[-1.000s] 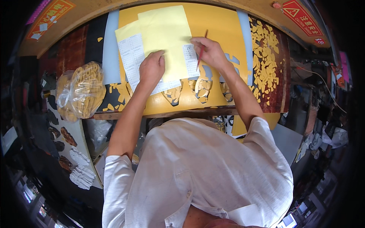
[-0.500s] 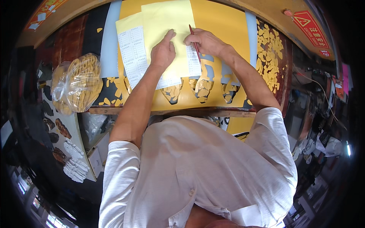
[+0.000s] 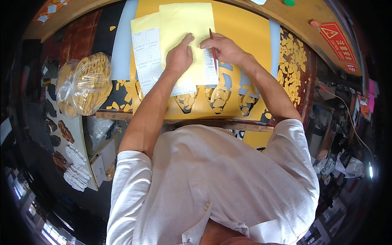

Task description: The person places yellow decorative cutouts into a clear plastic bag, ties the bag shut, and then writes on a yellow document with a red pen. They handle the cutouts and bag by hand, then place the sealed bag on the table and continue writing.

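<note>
Hands: left [image 3: 179, 57] flat on paper [image 3: 185, 24] (right [image 3: 223, 49] grips pen [image 3: 213, 50]).

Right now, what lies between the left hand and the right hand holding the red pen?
In the head view, only a narrow strip of the pale yellow sheet shows between the left hand and the right hand gripping the red pen.

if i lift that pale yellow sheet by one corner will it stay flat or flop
Probably flop: the pale yellow sheet looks thin, lying flat over the printed form. Likely light and apt to slide, since the left hand rests on it while the right hand holds a red pencil.
</note>
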